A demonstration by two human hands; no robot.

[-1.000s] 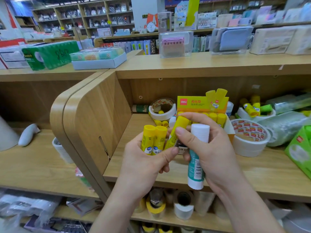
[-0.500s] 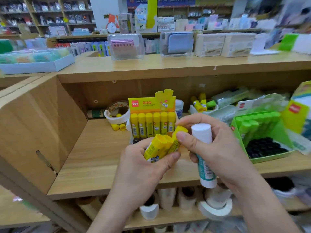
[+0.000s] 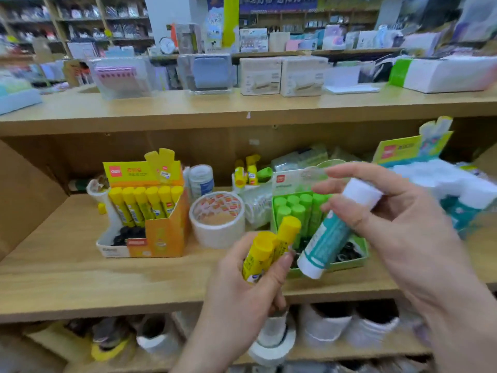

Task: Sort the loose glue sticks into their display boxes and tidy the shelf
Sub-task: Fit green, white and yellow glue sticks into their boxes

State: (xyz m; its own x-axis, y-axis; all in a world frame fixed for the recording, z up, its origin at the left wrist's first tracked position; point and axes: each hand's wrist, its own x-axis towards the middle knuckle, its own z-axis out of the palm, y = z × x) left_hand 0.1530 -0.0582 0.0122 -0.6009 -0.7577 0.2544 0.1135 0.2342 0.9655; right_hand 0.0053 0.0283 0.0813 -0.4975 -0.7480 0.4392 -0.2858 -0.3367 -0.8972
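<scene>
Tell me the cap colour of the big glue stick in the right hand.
The cap is white, on a teal big glue stick; head view shows it best.

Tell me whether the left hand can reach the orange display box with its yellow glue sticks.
Probably yes. The left hand holds the yellow glue sticks right of the orange display box, whose front rows look unfilled; only a low tape roll sits near the path.

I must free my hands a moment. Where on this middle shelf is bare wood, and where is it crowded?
Bare wood lies at the left end of the shelf, between the side panel and the orange display box, and along the front edge before that box. From the tape roll rightwards it is crowded: the green display box and white-capped sticks stand close.
</scene>
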